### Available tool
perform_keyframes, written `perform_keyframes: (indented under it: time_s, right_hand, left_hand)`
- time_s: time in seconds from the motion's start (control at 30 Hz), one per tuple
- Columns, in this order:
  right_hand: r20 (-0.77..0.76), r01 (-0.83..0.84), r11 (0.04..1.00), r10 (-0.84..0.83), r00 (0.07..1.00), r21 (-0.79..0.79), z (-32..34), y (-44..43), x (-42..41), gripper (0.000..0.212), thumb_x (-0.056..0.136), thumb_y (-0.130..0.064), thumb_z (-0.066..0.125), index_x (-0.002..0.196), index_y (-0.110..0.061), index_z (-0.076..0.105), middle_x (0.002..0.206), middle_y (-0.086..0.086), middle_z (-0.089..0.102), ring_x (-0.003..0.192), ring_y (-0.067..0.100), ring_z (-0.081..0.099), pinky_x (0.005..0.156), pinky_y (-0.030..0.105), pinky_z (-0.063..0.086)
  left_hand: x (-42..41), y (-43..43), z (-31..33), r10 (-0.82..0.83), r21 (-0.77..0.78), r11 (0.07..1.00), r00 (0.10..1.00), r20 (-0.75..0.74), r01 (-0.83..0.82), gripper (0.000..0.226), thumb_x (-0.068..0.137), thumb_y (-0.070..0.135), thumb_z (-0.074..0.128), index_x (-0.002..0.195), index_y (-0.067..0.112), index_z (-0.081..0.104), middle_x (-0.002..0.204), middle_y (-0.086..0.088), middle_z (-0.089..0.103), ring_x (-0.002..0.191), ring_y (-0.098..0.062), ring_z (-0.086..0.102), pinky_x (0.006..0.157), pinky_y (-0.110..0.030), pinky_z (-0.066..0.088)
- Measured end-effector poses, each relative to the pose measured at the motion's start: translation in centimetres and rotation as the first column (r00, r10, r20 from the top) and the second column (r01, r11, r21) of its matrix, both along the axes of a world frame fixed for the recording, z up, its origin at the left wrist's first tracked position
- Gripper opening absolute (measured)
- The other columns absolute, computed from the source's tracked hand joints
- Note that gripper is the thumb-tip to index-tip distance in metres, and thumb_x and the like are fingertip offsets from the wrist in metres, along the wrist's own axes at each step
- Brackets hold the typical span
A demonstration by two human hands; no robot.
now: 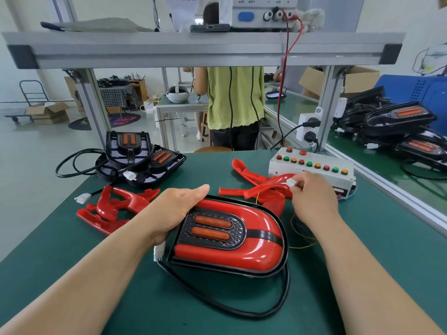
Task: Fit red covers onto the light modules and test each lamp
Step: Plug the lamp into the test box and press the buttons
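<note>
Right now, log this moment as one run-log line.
left hand: grips red-covered black lamp module on green mat | right hand: pinches small white plastic connector | white button box: behind right hand

Single head-worn wide-angle view, looking forward and down over the green desk (362,274), close above both forearms (84,274) entering from the bottom edge, aluminium shelf frame (193,49) across the top, workshop floor (48,141) beyond.

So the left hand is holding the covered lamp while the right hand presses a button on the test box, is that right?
Not quite: the head view shows the right hand pinching a white connector near the test box, not pressing a button. The left hand does hold the covered lamp.
</note>
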State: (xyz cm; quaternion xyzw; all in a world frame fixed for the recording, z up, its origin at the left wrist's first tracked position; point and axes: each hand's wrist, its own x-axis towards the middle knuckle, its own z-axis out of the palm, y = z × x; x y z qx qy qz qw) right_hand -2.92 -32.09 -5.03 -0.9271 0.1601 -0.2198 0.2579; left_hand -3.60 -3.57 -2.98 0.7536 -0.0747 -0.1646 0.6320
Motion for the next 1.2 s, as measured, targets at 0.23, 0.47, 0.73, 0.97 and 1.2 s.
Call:
perform_keyframes:
  time_s: [0.23, 0.47, 0.73, 0.97, 1.2]
  right_hand:
    - [0.06, -0.138, 0.982, 0.132, 0.989, 0.126, 0.1, 0.8, -0.3, 0.018, 0.097, -0.017, 0.059, 0.113, -0.022, 0.063, 0.103, -0.004, 0.062, 0.093, 0.015, 0.055, 0.08, 0.032, 0.041]
    - [0.106, -0.214, 0.96, 0.197, 0.975, 0.181, 0.6, 1.6, -0.6, 0.018, 0.095, -0.019, 0.062, 0.111, -0.025, 0.067, 0.097, -0.01, 0.065, 0.087, 0.006, 0.057, 0.071, 0.02, 0.038]
    - [0.071, -0.334, 0.925, 0.326, 0.943, 0.179, 0.8, 2.0, -1.0, 0.013, 0.093, -0.022, 0.064, 0.104, -0.026, 0.069, 0.089, -0.017, 0.062, 0.082, -0.007, 0.055, 0.063, 0.005, 0.036]
    - [-0.022, -0.474, 0.856, 0.488, 0.872, 0.209, 0.9, 2.8, -1.5, 0.01, 0.094, -0.028, 0.067, 0.1, -0.024, 0.073, 0.089, -0.013, 0.068, 0.081, -0.002, 0.059, 0.071, 0.014, 0.043]
    - [-0.043, -0.461, 0.865, 0.478, 0.877, 0.2, 0.7, 3.0, -1.5, 0.009, 0.094, -0.032, 0.066, 0.1, -0.028, 0.072, 0.089, -0.016, 0.066, 0.08, -0.005, 0.057, 0.063, 0.006, 0.037]
  left_hand:
    - [0.2, 0.6, 0.6, 0.069, 0.142, 0.984, 0.969, 0.236, -0.105, 0.067, 0.075, 0.067, 0.06, 0.095, 0.004, 0.071, 0.089, -0.004, 0.076, 0.085, -0.022, 0.071, 0.069, -0.03, 0.06]
    - [-0.8, 4.7, 4.0, -0.169, 0.923, 0.376, 0.985, -0.023, 0.086, 0.058, 0.091, 0.063, 0.053, 0.071, 0.012, 0.07, 0.063, 0.003, 0.073, 0.055, -0.007, 0.069, 0.062, -0.023, 0.046]
    - [-1.4, 3.0, 2.9, -0.275, 0.922, 0.269, 0.94, -0.203, 0.278, 0.033, 0.079, 0.047, 0.071, 0.074, 0.014, 0.069, 0.067, 0.003, 0.075, 0.057, -0.004, 0.066, 0.062, -0.02, 0.047]
    - [-1.2, 3.5, 3.1, -0.366, 0.898, 0.302, 0.909, -0.201, 0.32, 0.017, 0.071, 0.035, 0.064, 0.063, 0.021, 0.063, 0.062, 0.007, 0.072, 0.054, -0.001, 0.06, 0.053, -0.012, 0.041]
    - [-0.9, 5.2, 3.9, -0.464, 0.442, 0.814, 0.88, 0.106, 0.376, 0.023, 0.065, 0.036, 0.074, 0.066, 0.014, 0.069, 0.064, -0.012, 0.068, 0.058, -0.012, 0.058, 0.058, -0.017, 0.044]
